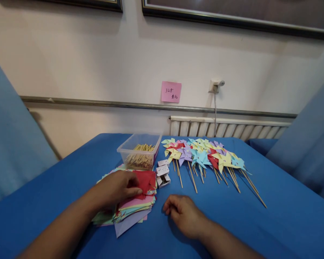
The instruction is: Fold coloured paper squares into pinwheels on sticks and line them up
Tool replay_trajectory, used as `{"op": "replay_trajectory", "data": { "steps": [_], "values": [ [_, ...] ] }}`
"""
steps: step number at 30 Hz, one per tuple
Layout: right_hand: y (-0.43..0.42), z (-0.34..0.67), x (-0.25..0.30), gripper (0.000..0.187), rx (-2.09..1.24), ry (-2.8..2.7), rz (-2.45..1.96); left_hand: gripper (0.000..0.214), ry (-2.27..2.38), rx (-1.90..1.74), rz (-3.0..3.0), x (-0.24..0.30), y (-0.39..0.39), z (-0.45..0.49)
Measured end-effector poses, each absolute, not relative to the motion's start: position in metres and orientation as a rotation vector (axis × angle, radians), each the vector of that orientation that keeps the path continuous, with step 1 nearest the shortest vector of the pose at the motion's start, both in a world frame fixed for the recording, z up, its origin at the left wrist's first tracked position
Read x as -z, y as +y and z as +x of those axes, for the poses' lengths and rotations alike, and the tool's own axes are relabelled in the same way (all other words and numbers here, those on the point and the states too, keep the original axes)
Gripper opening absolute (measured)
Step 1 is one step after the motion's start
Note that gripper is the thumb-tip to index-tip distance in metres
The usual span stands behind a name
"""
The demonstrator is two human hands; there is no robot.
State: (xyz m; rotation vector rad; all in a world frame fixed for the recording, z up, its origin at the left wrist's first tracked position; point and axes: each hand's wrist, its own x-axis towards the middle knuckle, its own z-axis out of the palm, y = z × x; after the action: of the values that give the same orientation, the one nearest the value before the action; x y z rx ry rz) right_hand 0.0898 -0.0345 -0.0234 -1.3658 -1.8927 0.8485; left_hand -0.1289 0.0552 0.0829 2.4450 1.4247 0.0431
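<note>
My left hand [117, 187] lies over a tall stack of coloured paper squares [136, 208], its thumb and bent fingers closed on a red paper sheet [144, 181] at the top. The fingertips are partly hidden. Beside the stack, my right hand [185, 214] rests on the blue tablecloth with its fingers curled in and nothing visible in them. Small white boxes [162, 171] stand just right of the paper; the nearest is open with small dark pieces inside.
A clear plastic box [139, 151] with many thin wooden sticks [142, 156] stands behind the paper. Finished paper pinwheels [201, 157] on sticks lie in a cluster at the back right. A radiator [194, 127] and wall lie beyond the blue table [232, 223].
</note>
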Motion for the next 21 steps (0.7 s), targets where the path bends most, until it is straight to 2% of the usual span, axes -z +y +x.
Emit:
{"op": "replay_trajectory", "data": {
  "steps": [4, 6, 12, 21],
  "values": [
    [-0.035, 0.09, 0.023, 0.034, -0.837, -1.899, -1.348, 0.058, 1.451, -0.2, 2.566, -0.076, 0.052, -0.12],
    [-0.035, 0.09, 0.022, 0.034, -0.839, -1.902, -1.339, 0.062, 1.439, -0.201, 2.594, -0.074, 0.049, -0.117],
    [-0.035, 0.09, 0.021, 0.035, -0.844, -1.905, -1.34, 0.044, 1.488, -0.103, 2.655, -0.072, 0.044, -0.113],
    [-0.035, 0.09, 0.021, 0.035, -0.841, -1.899, -1.334, 0.035, 1.539, -0.118, 2.673, -0.068, 0.042, -0.109]
  ]
}}
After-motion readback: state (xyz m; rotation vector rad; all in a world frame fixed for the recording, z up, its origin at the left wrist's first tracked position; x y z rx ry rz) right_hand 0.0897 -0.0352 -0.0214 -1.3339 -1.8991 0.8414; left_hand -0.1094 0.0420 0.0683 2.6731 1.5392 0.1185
